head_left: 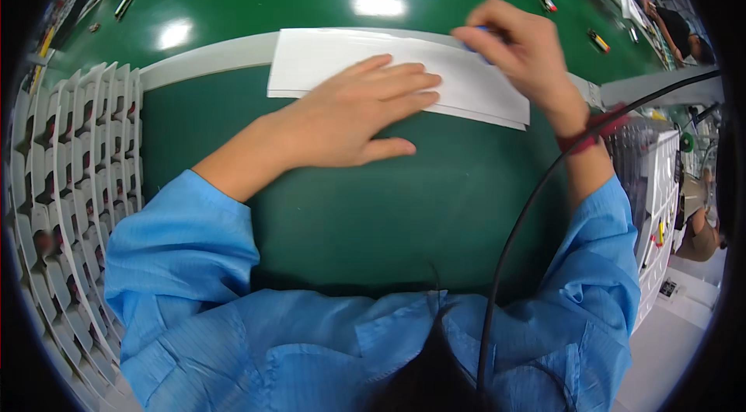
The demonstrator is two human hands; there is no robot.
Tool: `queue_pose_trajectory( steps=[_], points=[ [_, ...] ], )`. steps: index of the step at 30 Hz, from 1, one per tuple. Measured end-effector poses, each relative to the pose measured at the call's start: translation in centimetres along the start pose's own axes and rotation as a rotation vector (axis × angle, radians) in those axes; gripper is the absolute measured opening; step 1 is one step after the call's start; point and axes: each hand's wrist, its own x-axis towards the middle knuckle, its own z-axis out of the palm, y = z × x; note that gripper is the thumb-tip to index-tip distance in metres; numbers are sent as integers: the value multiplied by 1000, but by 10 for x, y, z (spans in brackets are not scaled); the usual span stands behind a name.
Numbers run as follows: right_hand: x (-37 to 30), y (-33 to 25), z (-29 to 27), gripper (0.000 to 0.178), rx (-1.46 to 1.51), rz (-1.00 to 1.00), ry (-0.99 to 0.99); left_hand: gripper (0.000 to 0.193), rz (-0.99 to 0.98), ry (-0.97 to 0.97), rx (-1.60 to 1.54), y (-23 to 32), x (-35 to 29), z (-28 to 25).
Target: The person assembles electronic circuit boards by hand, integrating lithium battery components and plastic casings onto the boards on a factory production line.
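Pressing white paper (326, 58) flat on far half of green table (350, 218), left hand (350, 113) splayed wide, grip empty. Right hand (531, 50) curled tight round small blue thing (483, 28), mostly hidden. Paper's probably light, bendy, creases easy; I'd take near edge.

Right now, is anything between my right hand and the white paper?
Nothing visible stands between your right hand and the white paper. Your left hand lies on it, farther left; the black cable doesn't cross the paper.
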Motion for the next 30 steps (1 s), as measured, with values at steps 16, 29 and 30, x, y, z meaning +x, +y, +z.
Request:
queue_pose_trajectory(
  steps=[16,29,30],
  points=[
    [41,23,60,22,58,-201,-91,57,-102,105,-86,11,5,13],
    [-8,71,11,25,383,238,-113,61,-118,-7,-39,17,16,5],
    [-6,69,15,23,427,180,-119,62,-139,-19,-36,18,15,3]
  ],
)
